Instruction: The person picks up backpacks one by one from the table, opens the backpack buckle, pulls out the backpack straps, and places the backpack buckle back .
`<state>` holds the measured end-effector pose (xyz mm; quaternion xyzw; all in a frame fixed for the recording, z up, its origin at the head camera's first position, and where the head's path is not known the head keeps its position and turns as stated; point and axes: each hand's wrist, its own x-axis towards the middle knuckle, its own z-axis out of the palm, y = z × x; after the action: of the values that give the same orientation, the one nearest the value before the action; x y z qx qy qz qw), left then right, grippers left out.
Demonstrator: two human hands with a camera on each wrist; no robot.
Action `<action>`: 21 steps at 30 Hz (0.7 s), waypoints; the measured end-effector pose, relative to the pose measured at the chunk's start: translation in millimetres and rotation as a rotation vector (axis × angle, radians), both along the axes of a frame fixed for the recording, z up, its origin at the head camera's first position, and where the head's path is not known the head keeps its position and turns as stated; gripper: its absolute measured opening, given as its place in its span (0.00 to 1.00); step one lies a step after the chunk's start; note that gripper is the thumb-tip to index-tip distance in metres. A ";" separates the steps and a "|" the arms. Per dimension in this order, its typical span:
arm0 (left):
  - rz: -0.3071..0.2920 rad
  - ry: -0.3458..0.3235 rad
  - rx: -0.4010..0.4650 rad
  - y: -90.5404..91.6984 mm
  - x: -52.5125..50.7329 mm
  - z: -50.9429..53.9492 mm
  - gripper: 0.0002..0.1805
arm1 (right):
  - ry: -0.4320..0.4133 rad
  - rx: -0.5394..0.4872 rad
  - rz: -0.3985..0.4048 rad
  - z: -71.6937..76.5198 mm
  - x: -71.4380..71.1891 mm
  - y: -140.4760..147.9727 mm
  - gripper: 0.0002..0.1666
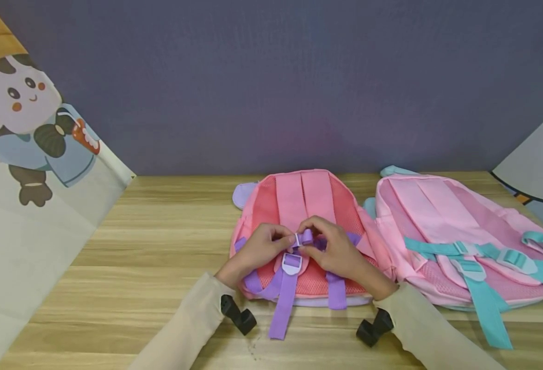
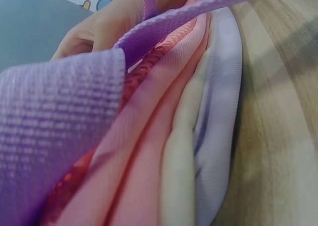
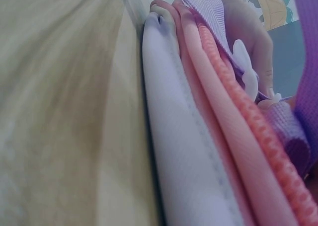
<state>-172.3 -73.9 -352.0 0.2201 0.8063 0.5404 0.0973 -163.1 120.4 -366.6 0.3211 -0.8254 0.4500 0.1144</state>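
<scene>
Buckle [image 1: 298,240], small and white, is on the purple strap [image 1: 308,236], over the middle of the coral bag [image 1: 315,192], between the two hands. It seems that the strap is being adjusted there; for this, I think it is good to hold the buckle steady, and to guide the strap flat, without twist, little by little. Left hand [image 1: 263,247] pinches the buckle; right hand [image 1: 335,249] holds the strap's loop beside it. Both forearms slope inward, with bent fingers nearly meeting.
</scene>
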 end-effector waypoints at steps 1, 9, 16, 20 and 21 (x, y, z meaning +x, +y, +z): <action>0.000 0.001 0.001 0.2 -0.2 -0.1 0.10 | 0.001 0.000 0.000 -0.2 -0.1 0.0 0.20; -0.015 -0.024 0.027 -1.0 -2.2 -1.1 0.10 | -0.019 0.000 -0.009 0.3 -0.1 -0.1 0.19; -0.025 -0.029 0.037 -7.6 -4.5 1.1 0.11 | -0.021 -0.019 -0.034 -0.2 -0.3 -0.4 0.17; -0.022 -0.035 0.034 -7.7 -4.7 1.9 0.11 | -0.027 -0.031 -0.041 -0.4 -0.5 -0.3 0.17; -0.017 -0.035 0.030 -7.3 -4.3 2.2 0.11 | -0.029 -0.031 -0.042 -0.6 -0.5 -0.2 0.17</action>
<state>-176.6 -81.2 -349.8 0.2189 0.7943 0.5554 0.1126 -163.7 120.3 -367.1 0.2952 -0.8265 0.4649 0.1167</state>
